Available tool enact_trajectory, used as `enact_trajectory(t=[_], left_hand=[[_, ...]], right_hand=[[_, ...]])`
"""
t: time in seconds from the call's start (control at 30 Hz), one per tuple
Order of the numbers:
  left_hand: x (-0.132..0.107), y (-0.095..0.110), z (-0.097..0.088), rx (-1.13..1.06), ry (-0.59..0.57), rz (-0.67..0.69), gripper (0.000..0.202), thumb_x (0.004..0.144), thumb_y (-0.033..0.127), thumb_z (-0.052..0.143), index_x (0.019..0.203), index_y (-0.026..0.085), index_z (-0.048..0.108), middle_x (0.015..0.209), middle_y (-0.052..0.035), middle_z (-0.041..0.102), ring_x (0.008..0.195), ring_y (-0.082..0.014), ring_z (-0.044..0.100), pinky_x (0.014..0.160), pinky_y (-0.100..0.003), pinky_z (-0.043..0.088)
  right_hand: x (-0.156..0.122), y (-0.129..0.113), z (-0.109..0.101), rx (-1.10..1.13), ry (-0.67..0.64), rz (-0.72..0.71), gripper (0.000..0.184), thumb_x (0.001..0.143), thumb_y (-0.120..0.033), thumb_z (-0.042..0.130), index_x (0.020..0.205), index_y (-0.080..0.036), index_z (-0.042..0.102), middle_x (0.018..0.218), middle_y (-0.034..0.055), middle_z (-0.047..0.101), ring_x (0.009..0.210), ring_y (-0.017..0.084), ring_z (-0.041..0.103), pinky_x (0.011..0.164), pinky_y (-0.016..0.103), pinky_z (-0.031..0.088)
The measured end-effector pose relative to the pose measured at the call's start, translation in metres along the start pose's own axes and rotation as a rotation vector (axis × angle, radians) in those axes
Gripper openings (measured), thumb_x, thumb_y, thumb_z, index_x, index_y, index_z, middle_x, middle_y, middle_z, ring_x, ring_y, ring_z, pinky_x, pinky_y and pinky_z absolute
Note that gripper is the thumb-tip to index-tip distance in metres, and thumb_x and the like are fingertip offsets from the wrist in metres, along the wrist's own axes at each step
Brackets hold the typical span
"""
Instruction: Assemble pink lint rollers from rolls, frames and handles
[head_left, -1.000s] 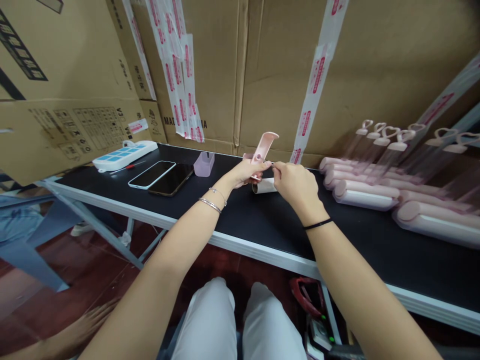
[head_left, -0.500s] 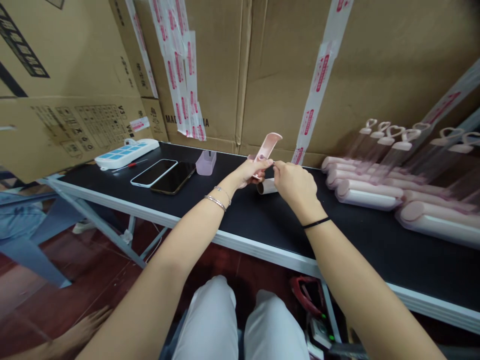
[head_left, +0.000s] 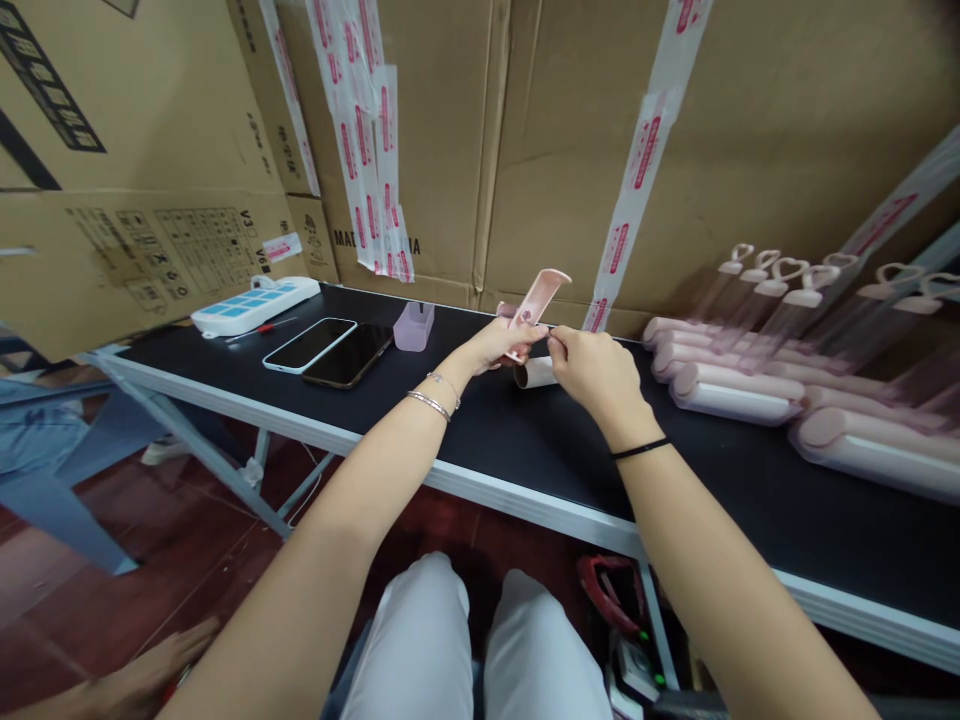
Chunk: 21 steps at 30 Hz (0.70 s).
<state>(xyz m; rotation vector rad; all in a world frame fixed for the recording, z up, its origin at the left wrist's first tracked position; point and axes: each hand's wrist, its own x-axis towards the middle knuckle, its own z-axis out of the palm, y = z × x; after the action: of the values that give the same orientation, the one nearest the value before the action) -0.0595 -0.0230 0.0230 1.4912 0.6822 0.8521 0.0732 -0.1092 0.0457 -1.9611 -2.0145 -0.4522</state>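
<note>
My left hand [head_left: 496, 345] is closed around a pink curved plastic piece [head_left: 543, 294], whose flared end sticks up past the thumb. Close against the left thumb tip, my right hand [head_left: 600, 372] is closed in a pinch. Whatever sits between its fingertips is too small to make out. Below the hands, a short white tube [head_left: 535, 374] lies on the black tabletop [head_left: 510, 440], its open end facing left and its other end behind my right hand. To the left stands a small translucent lilac bin [head_left: 414, 328].
Two phones [head_left: 349, 355], a red screwdriver [head_left: 264, 328] and a white-and-blue power strip [head_left: 256, 305] lie on the left. Several pink cylinders with heart-shaped loops [head_left: 739, 385] line the right. A taped cardboard wall [head_left: 555, 150] rises behind. Another person's foot [head_left: 161, 665] shows lower left.
My hands stay together at the pink plastic piece, with only a slight shift of the right wrist. The view has moved a little; nothing was taken up or let go.
</note>
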Motion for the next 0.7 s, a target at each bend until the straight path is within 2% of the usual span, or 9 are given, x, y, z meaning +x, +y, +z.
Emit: enact_trajectory(t=[0.23, 0.47, 0.6, 0.7], left_hand=[[-0.001, 0.003, 0.002, 0.066, -0.003, 0.05, 0.046, 0.073, 0.044, 0.073, 0.058, 0.017, 0.039, 0.042, 0.0084, 0.037, 0.033, -0.0002, 0.027, 0.036, -0.018, 0.014], [0.005, -0.005, -0.003, 0.243, 0.05, 0.082, 0.05, 0.072, 0.053, 0.07, 0.055, 0.017, 0.039, 0.041, 0.0066, 0.039, 0.034, -0.0027, 0.033, 0.037, -0.019, 0.018], [0.011, -0.009, -0.004, 0.256, 0.038, 0.109, 0.052, 0.069, 0.057, 0.07, 0.057, 0.018, 0.037, 0.042, 0.0072, 0.038, 0.035, -0.0038, 0.036, 0.039, -0.019, 0.021], [0.008, -0.005, 0.0, 0.224, 0.02, 0.105, 0.05, 0.071, 0.053, 0.07, 0.059, 0.018, 0.037, 0.041, 0.009, 0.035, 0.035, -0.0027, 0.034, 0.04, -0.018, 0.024]], right_hand=[[0.001, 0.001, 0.004, 0.036, -0.03, 0.015, 0.037, 0.094, -0.034, 0.03, 0.106, -0.023, 0.063, 0.093, 0.0119, 0.069, 0.087, 0.027, 0.064, 0.067, 0.032, 0.041], [0.002, 0.003, 0.001, 0.083, -0.07, 0.02, 0.037, 0.094, -0.032, 0.029, 0.105, -0.022, 0.063, 0.097, 0.0123, 0.068, 0.09, 0.027, 0.064, 0.069, 0.031, 0.04], [0.002, 0.006, 0.0, 0.14, -0.11, 0.017, 0.037, 0.094, -0.031, 0.028, 0.103, -0.022, 0.062, 0.097, 0.0121, 0.068, 0.092, 0.027, 0.064, 0.069, 0.031, 0.041], [0.002, 0.005, -0.001, 0.156, -0.138, 0.023, 0.039, 0.094, -0.032, 0.025, 0.103, -0.021, 0.061, 0.098, 0.0129, 0.067, 0.093, 0.027, 0.064, 0.071, 0.032, 0.042]])
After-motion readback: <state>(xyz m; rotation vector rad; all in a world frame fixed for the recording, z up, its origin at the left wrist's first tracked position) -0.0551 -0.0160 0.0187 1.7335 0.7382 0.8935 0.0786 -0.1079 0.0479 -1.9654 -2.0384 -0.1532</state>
